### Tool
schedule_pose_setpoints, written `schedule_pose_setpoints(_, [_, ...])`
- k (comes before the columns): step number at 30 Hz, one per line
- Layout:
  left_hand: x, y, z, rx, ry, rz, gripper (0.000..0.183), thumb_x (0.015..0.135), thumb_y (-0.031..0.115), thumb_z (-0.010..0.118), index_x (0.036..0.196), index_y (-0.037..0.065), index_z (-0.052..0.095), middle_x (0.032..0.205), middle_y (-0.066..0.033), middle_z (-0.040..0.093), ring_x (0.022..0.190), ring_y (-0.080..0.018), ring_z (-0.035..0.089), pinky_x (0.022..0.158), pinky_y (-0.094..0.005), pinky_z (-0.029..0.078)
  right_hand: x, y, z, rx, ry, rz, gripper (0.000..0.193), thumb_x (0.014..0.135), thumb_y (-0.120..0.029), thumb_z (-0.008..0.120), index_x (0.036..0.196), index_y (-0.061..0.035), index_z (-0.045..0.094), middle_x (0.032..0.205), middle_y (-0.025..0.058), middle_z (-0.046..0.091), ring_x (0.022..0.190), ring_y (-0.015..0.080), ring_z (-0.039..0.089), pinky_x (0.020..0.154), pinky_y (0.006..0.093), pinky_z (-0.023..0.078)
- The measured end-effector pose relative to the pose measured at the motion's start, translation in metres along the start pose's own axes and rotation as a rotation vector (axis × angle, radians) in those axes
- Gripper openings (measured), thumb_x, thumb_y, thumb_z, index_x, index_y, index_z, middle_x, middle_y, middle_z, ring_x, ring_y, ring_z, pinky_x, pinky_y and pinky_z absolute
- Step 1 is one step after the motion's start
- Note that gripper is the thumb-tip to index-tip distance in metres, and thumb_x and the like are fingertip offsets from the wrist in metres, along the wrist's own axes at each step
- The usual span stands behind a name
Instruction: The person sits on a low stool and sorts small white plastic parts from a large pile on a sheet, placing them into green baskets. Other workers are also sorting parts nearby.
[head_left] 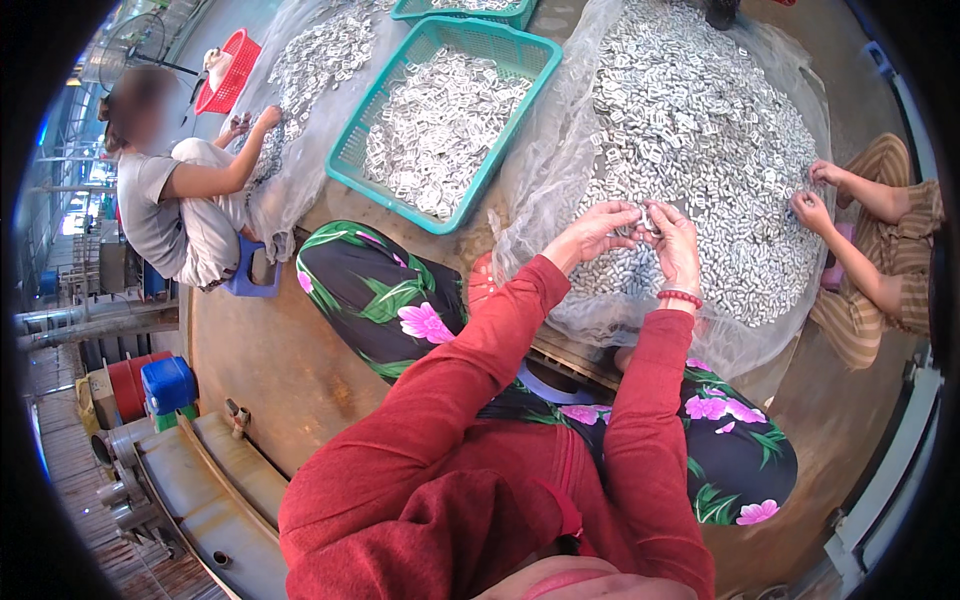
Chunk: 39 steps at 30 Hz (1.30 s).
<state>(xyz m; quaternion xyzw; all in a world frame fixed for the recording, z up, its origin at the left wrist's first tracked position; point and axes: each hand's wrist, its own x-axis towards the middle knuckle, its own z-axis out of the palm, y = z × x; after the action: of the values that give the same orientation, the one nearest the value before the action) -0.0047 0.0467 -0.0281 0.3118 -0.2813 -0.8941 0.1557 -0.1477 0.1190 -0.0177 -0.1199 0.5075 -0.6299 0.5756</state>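
Observation:
My left hand (600,229) and my right hand (675,240) meet fingertip to fingertip over the near edge of a wide heap of small silvery metal pieces (700,130). Both are closed in a pinch on a small metal piece (643,224), mostly covered by the fingers. Its exact kind is too small to make out; others in the heap look like little looped links or buckles. A red bead bracelet (680,298) circles my right wrist. Clear plastic sheeting (560,130) lies under the heap.
Left of the heap stands a teal plastic crate (335,150) full of similar pieces. A co-worker (150,190) sits on a blue stool (250,272) by another pile (325,50). At the right, another person's hands (815,195) touch the heap. A red basket (240,60) is farther back.

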Motion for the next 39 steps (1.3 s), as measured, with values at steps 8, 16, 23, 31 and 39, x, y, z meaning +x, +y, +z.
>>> schedule_pose_setpoints(8, [0.000,-0.022,-0.022,-0.324,-0.048,-0.005,0.029,0.084,0.022,0.043,0.103,0.004,0.054,0.097,-0.0130,0.059,0.090,-0.0288,0.060,0.077,-0.0426,0.052,-0.002,-0.019,-0.014,-0.082,-0.171,-0.110,0.033,0.086,-0.011,0.050,0.116,0.0021,0.052,0.097,0.0133,0.062,0.087,0.0183,0.059,0.073,0.0276,0.049])
schedule_pose_setpoints(16, [-0.003,-0.035,-0.006,-0.607,0.211,0.077,0.038,0.089,0.034,0.040,0.118,0.011,0.049,0.111,-0.0148,0.050,0.102,-0.0312,0.051,0.083,-0.0463,0.048,-0.030,-0.050,0.039,-0.806,-0.453,-0.220,0.041,0.087,-0.020,0.053,0.123,0.0008,0.049,0.123,0.0114,0.052,0.115,0.0192,0.047,0.097,0.0285,0.033])
schedule_pose_setpoints(23, [-0.052,0.131,-0.031,-1.325,-0.607,0.553,0.060,0.089,0.053,0.036,0.131,0.010,0.034,0.127,-0.0211,0.039,0.110,-0.0362,0.045,0.080,-0.0465,0.050,-0.022,-0.064,-0.006,-0.448,-0.043,-0.210,0.044,0.092,-0.027,0.047,0.129,-0.0028,0.042,0.127,0.0139,0.047,0.116,0.0247,0.046,0.095,0.0356,0.037])
schedule_pose_setpoints(31, [0.060,0.025,-0.012,-0.086,0.050,0.254,0.068,0.085,0.033,0.055,0.137,0.004,0.022,0.138,-0.0220,0.025,0.129,-0.0403,0.021,0.101,-0.0508,0.028,-0.006,-0.032,-0.043,-0.344,0.044,-0.134,0.045,0.092,-0.029,0.047,0.131,-0.0074,0.041,0.127,0.0131,0.047,0.111,0.0253,0.048,0.091,0.0365,0.038])
schedule_pose_setpoints(39, [0.153,-0.024,-0.037,1.333,0.697,0.413,0.080,0.072,0.010,0.065,0.134,-0.006,0.018,0.139,-0.0299,0.009,0.127,-0.0482,0.015,0.105,-0.0502,0.020,0.090,0.027,-0.135,-0.651,0.222,-0.274,0.057,0.083,-0.019,0.059,0.134,-0.0073,0.036,0.128,0.0177,0.045,0.109,0.0287,0.049,0.087,0.0372,0.039])
